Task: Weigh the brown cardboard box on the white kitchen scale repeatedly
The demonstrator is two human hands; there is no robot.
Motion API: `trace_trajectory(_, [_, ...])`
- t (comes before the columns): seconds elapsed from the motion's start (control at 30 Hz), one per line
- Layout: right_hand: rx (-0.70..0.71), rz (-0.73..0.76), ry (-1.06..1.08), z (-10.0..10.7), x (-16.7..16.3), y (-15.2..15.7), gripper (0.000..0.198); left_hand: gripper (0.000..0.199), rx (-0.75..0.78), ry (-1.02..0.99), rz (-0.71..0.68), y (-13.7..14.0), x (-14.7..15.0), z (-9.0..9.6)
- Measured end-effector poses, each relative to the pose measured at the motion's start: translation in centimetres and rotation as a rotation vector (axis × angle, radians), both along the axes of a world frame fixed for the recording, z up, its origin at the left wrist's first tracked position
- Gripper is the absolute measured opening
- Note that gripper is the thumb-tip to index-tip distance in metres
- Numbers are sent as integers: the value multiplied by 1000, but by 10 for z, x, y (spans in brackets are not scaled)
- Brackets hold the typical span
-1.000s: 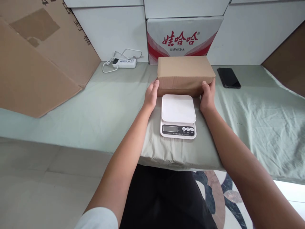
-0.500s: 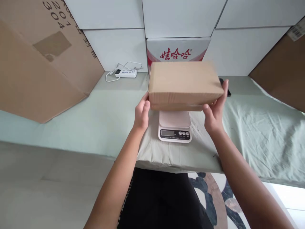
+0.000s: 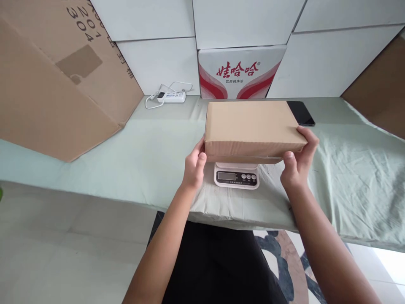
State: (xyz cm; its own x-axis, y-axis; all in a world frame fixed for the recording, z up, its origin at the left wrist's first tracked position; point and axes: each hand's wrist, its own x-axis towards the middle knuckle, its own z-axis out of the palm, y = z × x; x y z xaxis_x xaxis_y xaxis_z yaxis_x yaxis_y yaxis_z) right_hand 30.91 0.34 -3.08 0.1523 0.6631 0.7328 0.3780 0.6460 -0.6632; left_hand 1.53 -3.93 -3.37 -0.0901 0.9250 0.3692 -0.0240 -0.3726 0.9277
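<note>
A closed brown cardboard box (image 3: 253, 122) is held level between my two hands, over a white digital kitchen scale (image 3: 236, 177). My left hand (image 3: 195, 166) grips the box's left end, thumb at the near corner and fingers around the side. At the right end, my right hand (image 3: 300, 158) has its thumb on the near face and its fingers around the corner. The box covers most of the scale's platform; only the display, the buttons and a strip of the platform show. Whether the box rests on the platform I cannot tell.
On the green cloth (image 3: 152, 147) lie a black phone (image 3: 301, 113), partly behind the box, and a white power strip (image 3: 171, 97) with a cable. A white carton with red lettering (image 3: 242, 74) stands at the back wall. Large cardboard (image 3: 72, 84) leans at the left, more (image 3: 379, 84) at the right.
Both hands have lowered the box toward me, over the scale. More of the carton's print and the phone now show, and less of the scale's platform. The view has shifted slightly.
</note>
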Motion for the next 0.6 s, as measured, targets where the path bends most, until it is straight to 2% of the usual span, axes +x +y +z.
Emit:
trace_trajectory(0.13, [19, -18, 14, 4, -4, -2, 68, 72, 2, 14, 5, 1, -1, 0])
trace_trajectory(0.27, [-6, -62, 20, 5, -6, -2, 72, 74, -1, 26, 16, 2, -3, 0])
trace_trajectory(0.5, [-10, 12, 3, 6, 0, -1, 71, 83, 30, -37, 87, 4, -3, -4])
trace_trajectory(0.6, [-53, 8, -29, 12, -1, -6, 66, 79, 36, 0, 54, 3, -3, -4])
